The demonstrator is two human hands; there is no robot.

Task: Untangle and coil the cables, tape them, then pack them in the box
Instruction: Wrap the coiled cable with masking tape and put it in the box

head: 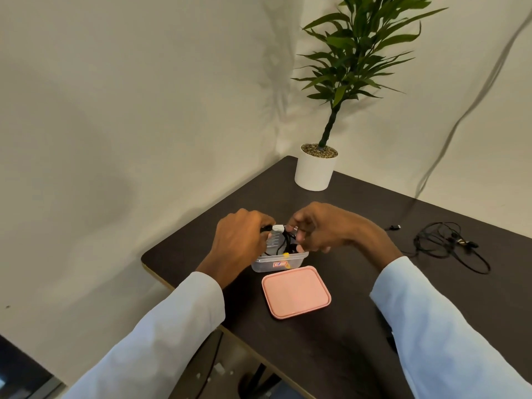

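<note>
A clear plastic box [296,262] with a red label stands on the dark table, and its pink lid [296,292] lies just in front of it. Above the box both hands hold a black cable bundle [283,243] with a white tape strip on top. My left hand [240,240] grips the bundle's left side, fingers curled round it. My right hand [319,226] pinches the bundle's right side with thumb and fingers. The lower part of the bundle hangs inside the box, partly hidden by my hands.
A tangled black cable [449,243] lies on the table to the right, with a plug end [394,227] nearby. A potted plant [315,168] stands at the table's far corner. The table's left edge [155,272] runs close to the box.
</note>
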